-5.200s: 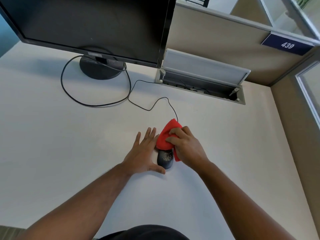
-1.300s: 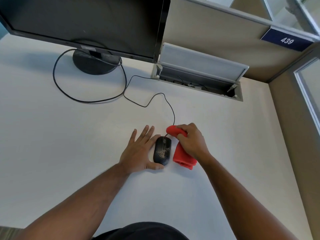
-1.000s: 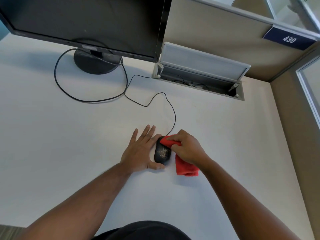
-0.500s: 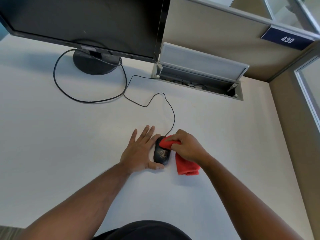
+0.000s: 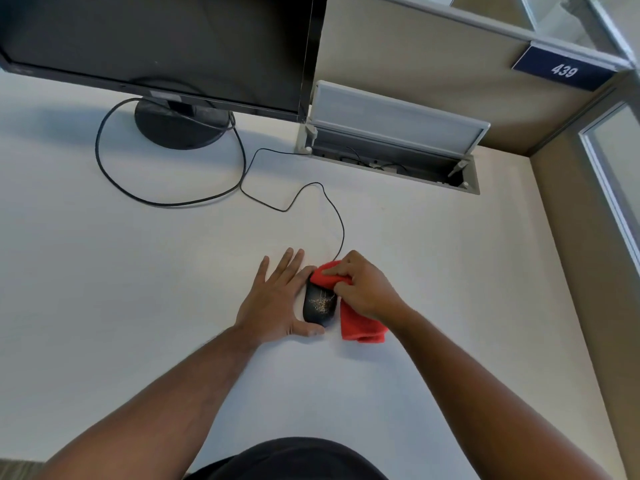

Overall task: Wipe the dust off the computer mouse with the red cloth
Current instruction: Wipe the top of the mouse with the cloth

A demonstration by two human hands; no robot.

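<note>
A black wired computer mouse (image 5: pixel 319 308) lies on the white desk (image 5: pixel 138 271), with pale dust specks on its back half. My left hand (image 5: pixel 273 303) lies flat against the mouse's left side, fingers spread, thumb curled under its near end. My right hand (image 5: pixel 363 289) grips a red cloth (image 5: pixel 360 329) and presses one end of it onto the mouse's front. The rest of the cloth trails on the desk to the right of the mouse. The mouse's front is hidden under the cloth.
The mouse's thin black cable (image 5: pixel 304 199) loops back to an open cable tray (image 5: pixel 391 157) set in the desk. A black monitor (image 5: pixel 156 43) on a round stand (image 5: pixel 180 128) fills the back left. Beige partition walls (image 5: pixel 415 60) close the back and right.
Over the last second the cloth end has stayed on the mouse's front, with my right hand shifting only slightly. My left hand has kept its place against the mouse.
</note>
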